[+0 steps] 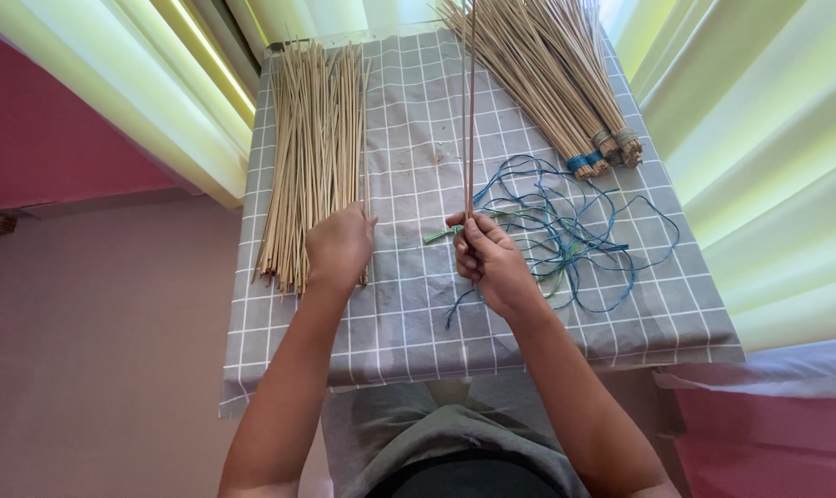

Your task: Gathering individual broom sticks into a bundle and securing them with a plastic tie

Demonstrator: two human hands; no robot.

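Soft, bright daylight comes through the pale yellow-green curtains [768,175] on both sides and from the far end, which glow almost washed out. Shadows on the bench [409,304] are faint and diffuse. Focus is sharp centrally, with wide-angle stretching towards the edges.

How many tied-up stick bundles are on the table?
3, side by side at the table's far right corner: one bound in blue, then two bound in pale cord. Their tops run out of view, so more may be hidden.
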